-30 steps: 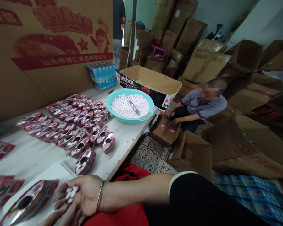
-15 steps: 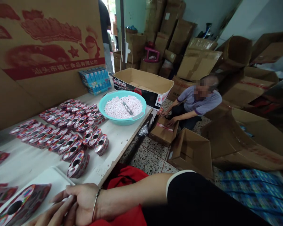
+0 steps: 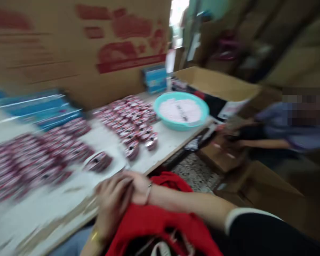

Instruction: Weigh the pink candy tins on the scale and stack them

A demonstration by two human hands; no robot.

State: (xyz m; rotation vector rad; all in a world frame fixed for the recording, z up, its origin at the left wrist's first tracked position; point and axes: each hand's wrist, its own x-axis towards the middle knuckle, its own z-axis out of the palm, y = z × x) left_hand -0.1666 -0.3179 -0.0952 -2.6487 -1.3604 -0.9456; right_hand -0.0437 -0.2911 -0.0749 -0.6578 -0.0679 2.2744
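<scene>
Both hands, the left hand point(image 3: 112, 202) cupped over the right hand point(image 3: 137, 186), meet at the white surface point(image 3: 160, 147) edge; motion blur hides any contents. Red foil-wrapped round packs point(image 3: 132, 122) lie beyond, a turquoise plastic bowl of white candies point(image 3: 181, 111) farther off—likely between fills; next calls for a pack.

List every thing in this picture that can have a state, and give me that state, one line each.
Turquoise plastic bowl: upright, full of small white pieces.
Open brown cardboard box: flaps up, contents hidden.
Red and silver foil packs: lying in rows on the table.
Left hand: laid over the right, grip blurred.
Right hand: at the table edge, grip blurred.
</scene>
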